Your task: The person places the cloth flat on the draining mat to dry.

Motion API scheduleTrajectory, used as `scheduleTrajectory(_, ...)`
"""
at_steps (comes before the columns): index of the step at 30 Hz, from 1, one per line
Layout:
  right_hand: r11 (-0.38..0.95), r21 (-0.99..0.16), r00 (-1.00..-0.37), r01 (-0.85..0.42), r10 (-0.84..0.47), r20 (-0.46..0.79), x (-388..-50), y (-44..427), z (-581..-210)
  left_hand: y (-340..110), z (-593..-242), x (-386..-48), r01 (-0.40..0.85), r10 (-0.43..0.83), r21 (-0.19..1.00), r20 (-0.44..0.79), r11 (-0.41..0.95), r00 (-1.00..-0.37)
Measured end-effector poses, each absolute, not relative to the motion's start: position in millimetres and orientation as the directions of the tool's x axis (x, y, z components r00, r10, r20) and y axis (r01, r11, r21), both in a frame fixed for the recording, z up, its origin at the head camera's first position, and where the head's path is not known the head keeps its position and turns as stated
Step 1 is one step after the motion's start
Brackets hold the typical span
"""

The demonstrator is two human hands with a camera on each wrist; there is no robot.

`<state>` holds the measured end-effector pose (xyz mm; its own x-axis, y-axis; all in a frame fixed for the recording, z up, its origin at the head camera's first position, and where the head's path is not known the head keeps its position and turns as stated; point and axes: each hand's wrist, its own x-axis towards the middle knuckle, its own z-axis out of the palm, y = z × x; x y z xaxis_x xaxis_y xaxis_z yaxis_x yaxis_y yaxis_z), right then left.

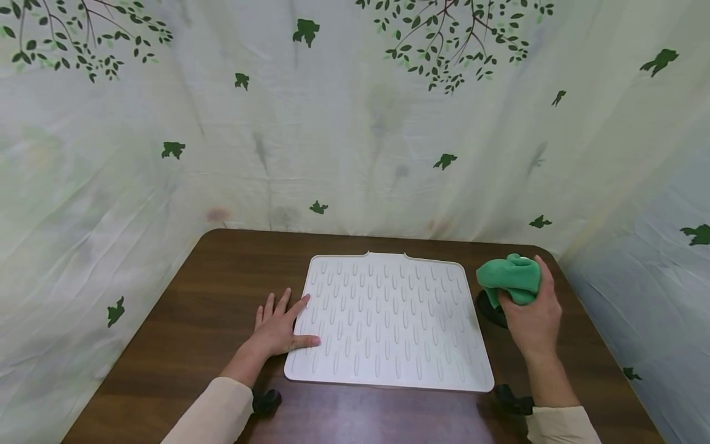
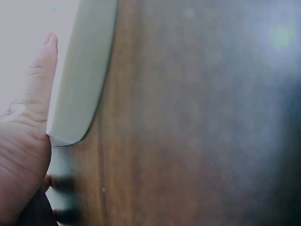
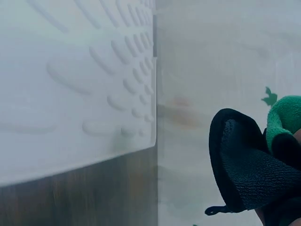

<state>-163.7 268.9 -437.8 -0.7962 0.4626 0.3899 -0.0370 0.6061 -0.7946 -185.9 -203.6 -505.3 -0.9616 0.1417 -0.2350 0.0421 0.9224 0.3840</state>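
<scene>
A white tray-like board [image 1: 388, 320] with rows of raised oval ridges lies flat on the brown table. At its left edge rests my left hand [image 1: 280, 330], fingers spread, with the thumb on the ridged surface. In the left wrist view the thumb [image 2: 42, 70] lies along the board's pale side [image 2: 87, 70]. My right hand [image 1: 535, 317] grips a bunched green cloth [image 1: 510, 277] to the right of the board. Below it hangs a dark, textured fabric piece [image 3: 249, 165] with a small loop; whether it belongs to the green cloth I cannot tell.
The brown wooden table [image 1: 183, 345] has rounded far corners. A pale curtain [image 1: 355, 135] printed with leaves and branches stands behind and along both sides. Dark straps or mounts [image 1: 267, 402] sit at both wrists.
</scene>
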Motion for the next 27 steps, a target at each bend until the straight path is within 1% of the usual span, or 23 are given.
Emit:
scheduleTrajectory(18,0.617,-0.776,-0.842,-0.134,0.341,0.417,-174,234,-442,-206,-512,-186,0.047,0.148,0.402,-0.223,0.914,-0.964)
scheduleTrajectory(27,0.605,-0.784,-0.863,-0.138,0.316,0.395,-178,221,-441,-207,-512,-186,0.05,0.148,0.411,-0.21,0.91,-0.967)
